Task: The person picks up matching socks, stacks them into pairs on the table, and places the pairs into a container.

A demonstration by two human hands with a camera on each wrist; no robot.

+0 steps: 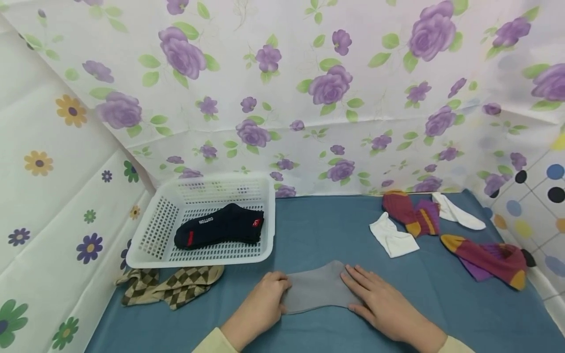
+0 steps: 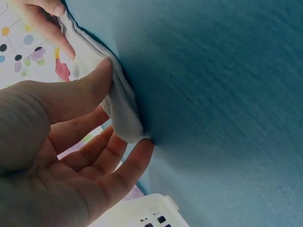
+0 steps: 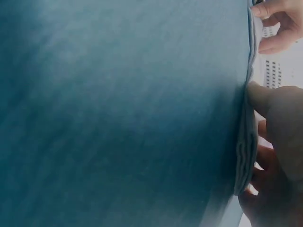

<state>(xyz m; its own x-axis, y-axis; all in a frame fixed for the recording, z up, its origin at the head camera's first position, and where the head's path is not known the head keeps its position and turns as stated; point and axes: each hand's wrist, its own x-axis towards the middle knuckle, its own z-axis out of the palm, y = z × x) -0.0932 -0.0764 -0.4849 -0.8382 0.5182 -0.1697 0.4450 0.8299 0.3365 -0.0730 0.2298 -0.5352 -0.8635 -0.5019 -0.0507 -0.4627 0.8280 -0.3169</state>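
Grey socks [image 1: 320, 288], stacked in layers, lie flat on the blue cloth between the two hands. At their left end, my left hand [image 1: 266, 299] holds the toe between thumb and fingers; the left wrist view shows the thumb [image 2: 102, 78] on the near edge and fingertips round the toe. My right hand [image 1: 381, 301] rests on the other end with its fingers straight, thumb at the near edge. Several folded layers of the socks [image 3: 245, 151] show edge-on in the right wrist view.
A white basket [image 1: 200, 264] at the back left holds black socks [image 1: 222, 226]. Brown checked socks [image 1: 176, 288] lie before it. To the right are white socks [image 1: 394, 236], [image 1: 459, 212] and maroon-purple socks [image 1: 410, 213], [image 1: 490, 260]. Flowered sheets [image 1: 291, 113] hang behind and beside.
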